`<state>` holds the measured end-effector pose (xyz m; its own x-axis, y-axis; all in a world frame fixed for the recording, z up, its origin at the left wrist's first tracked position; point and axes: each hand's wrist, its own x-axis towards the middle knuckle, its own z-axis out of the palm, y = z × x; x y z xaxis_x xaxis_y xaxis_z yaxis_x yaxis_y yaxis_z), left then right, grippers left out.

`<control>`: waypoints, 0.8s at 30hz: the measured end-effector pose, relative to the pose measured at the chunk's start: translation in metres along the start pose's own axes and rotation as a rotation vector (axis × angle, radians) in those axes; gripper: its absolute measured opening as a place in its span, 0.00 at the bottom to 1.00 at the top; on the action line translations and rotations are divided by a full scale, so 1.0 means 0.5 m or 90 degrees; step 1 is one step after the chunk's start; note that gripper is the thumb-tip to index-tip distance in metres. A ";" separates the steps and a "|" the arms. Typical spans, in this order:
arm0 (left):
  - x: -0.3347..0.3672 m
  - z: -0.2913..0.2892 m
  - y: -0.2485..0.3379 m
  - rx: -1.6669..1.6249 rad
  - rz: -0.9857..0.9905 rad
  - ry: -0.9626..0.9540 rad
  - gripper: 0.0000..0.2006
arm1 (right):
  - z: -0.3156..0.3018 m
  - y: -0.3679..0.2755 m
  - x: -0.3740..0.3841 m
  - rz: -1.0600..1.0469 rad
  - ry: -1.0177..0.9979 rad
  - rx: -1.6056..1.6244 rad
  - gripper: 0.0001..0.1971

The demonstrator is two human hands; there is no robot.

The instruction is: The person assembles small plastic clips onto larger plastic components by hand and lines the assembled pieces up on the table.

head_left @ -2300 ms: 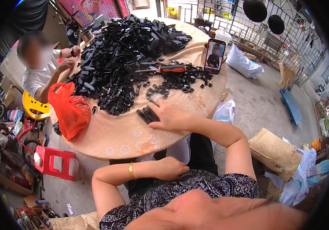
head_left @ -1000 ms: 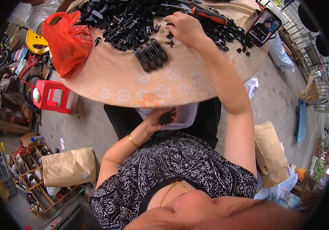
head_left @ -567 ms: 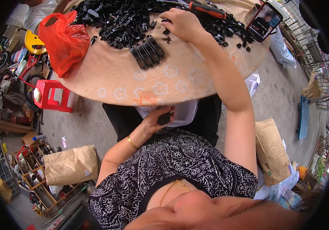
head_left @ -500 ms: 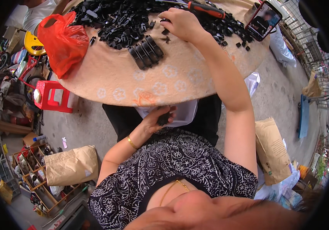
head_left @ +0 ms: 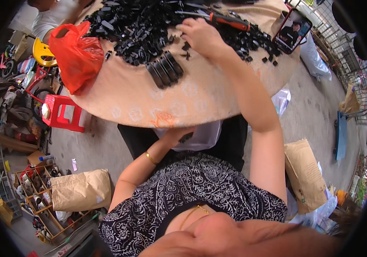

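My right hand (head_left: 202, 37) reaches over the cloth-covered table (head_left: 217, 92), fingers bent together at the edge of a heap of small black plastic pieces (head_left: 138, 36). Whatever sits between its fingertips is too small to make out. One small loose piece (head_left: 186, 55) lies just below the fingers. A row of joined black ribbed parts (head_left: 165, 70) rests on the cloth to their left. My left hand (head_left: 178, 135) is low at the table's front edge, partly hidden by it, closed around a black plastic piece (head_left: 186, 137). Below it, a whitish bag or tub (head_left: 202, 136) shows over my lap.
A screwdriver (head_left: 230, 22) with a red and black handle lies across the heap. A phone (head_left: 292, 32) stands at the table's right edge, a red plastic bag (head_left: 76, 58) at its left. Beside the table are a red stool (head_left: 62, 113) and another person (head_left: 48, 19).
My left hand has gone farther forward, so the table edge now covers more of it. The right hand stays by the heap, its fingers shifted slightly. The whole view has tilted a little.
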<state>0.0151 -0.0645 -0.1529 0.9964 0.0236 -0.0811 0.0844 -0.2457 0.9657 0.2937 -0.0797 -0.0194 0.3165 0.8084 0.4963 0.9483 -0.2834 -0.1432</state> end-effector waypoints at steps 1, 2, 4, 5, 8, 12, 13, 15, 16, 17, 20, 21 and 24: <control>0.010 0.032 0.014 -0.200 -0.121 0.121 0.14 | 0.002 0.004 -0.004 0.002 -0.044 -0.022 0.13; 0.019 0.034 -0.005 -0.215 -0.213 0.104 0.18 | -0.006 0.000 -0.002 0.000 -0.070 -0.019 0.14; 0.013 0.040 -0.031 0.045 -0.176 0.083 0.30 | 0.003 0.007 -0.002 -0.004 -0.059 -0.005 0.13; 0.008 0.042 -0.031 0.153 -0.111 0.071 0.31 | -0.003 0.003 0.000 -0.001 -0.069 -0.005 0.12; -0.003 0.016 0.087 0.212 -0.164 -0.197 0.27 | -0.017 0.000 -0.008 0.033 -0.033 0.003 0.10; -0.022 -0.125 0.332 -0.018 -0.003 -0.357 0.13 | -0.022 -0.013 -0.003 0.028 0.034 0.056 0.09; -0.023 -0.157 0.353 -0.022 -0.050 -0.243 0.11 | -0.018 -0.015 -0.003 0.024 0.038 0.055 0.09; 0.011 -0.202 0.338 0.247 0.002 0.130 0.14 | -0.012 -0.027 0.002 0.030 0.048 0.076 0.09; 0.043 -0.235 0.327 0.419 0.112 0.244 0.20 | -0.016 -0.035 0.004 -0.001 0.098 0.108 0.08; 0.063 -0.254 0.310 0.421 0.119 0.247 0.20 | -0.021 -0.038 0.004 -0.005 0.103 0.103 0.08; 0.089 -0.278 0.283 0.545 0.139 0.274 0.23 | -0.035 -0.057 0.002 0.028 0.015 0.451 0.09; 0.086 -0.278 0.283 0.544 0.116 0.255 0.24 | -0.036 -0.063 0.003 0.031 -0.007 0.477 0.09; 0.073 -0.272 0.282 0.538 0.098 0.233 0.23 | -0.041 -0.076 -0.003 0.036 -0.065 0.675 0.11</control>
<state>0.0632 0.0334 0.0140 0.9462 0.1999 0.2546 0.0678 -0.8915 0.4479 0.2565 -0.0805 0.0029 0.3153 0.8612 0.3987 0.4539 0.2321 -0.8603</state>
